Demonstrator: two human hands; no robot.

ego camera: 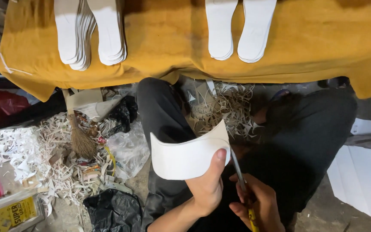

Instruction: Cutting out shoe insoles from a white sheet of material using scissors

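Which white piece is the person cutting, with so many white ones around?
Start at the mustard cloth with stacks of flat white soles on it, then look down to the dark trousers. There the left hand pinches a white piece beside the scissors in the right hand. Only this one is held up and curved.

Your left hand [207, 184] holds a curved insole blank [188, 157] over your lap, thumb on its right end. Your right hand [256, 204] sits just right of it and nearer you, with the scissors [242, 184] rising from it to touch the blank's right edge. Beyond your knees a cloth-covered bench [168, 47] crosses the view, bearing two stacks of insoles [90, 32] at left and a pair of insoles [240, 28] at right. Left of your leg lie paper trimmings [48, 163], a small broom [79, 135] among them, and a plastic bag [113, 210] nearer you. Flat sheets [363, 180] lie at your right
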